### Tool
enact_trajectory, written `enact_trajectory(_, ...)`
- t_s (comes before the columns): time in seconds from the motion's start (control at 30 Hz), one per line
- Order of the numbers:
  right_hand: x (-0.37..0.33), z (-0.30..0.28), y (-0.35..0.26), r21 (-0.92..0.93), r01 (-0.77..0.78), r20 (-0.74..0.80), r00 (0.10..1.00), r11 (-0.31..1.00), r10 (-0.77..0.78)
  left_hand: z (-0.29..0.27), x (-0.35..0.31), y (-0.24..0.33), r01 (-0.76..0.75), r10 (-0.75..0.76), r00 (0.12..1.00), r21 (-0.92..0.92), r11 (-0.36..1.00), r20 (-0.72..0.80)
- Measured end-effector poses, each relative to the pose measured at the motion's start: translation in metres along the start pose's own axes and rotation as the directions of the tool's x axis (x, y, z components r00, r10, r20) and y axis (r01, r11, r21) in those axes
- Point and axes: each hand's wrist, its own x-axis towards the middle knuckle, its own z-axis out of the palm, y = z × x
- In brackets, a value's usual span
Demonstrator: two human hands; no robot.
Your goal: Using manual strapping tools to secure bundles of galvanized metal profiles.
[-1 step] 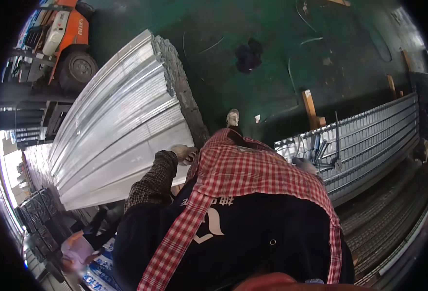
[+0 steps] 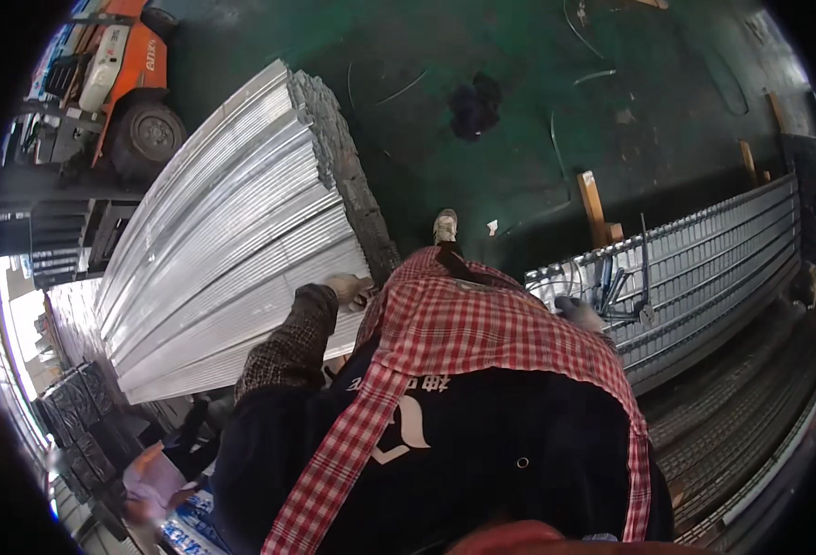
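A large stack of shiny corrugated metal profiles (image 2: 232, 250) slopes from upper centre down to the left. My left hand (image 2: 348, 289), in a pale glove, rests on the stack's near corner; its fingers look curled, but the grip is unclear. My right hand (image 2: 579, 313), also gloved, sits at the near end of a pile of grey wire mesh panels (image 2: 713, 250). Thin blue-handled tools (image 2: 616, 282) stand just beyond it. Whether the right hand holds anything is hidden by my red checked shirt (image 2: 482, 324). One of my shoes (image 2: 444, 225) shows on the floor between the two piles.
An orange forklift (image 2: 121, 83) stands at the upper left behind the profiles. The dark green floor (image 2: 519, 139) carries a black cloth (image 2: 475, 104), loose wires and wooden blocks (image 2: 593, 208). Another person (image 2: 154, 481) crouches at the lower left beside dark grids (image 2: 84, 416).
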Motion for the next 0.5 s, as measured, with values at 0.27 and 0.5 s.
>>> enact_trajectory(0.27,-0.038,-0.023,-0.098,0.658,-0.435,0.117,0.865,0.615,0.488,-0.136,0.051,0.160,0.044,-0.132,0.961,-0.339,0.940,-0.243)
enact_trajectory(0.5,0.028,-0.006,0.018,0.275,-0.518,0.104,0.853,0.810,0.511,-0.108,0.086,0.193,-0.067,0.305,0.933,0.740,0.669,-0.191)
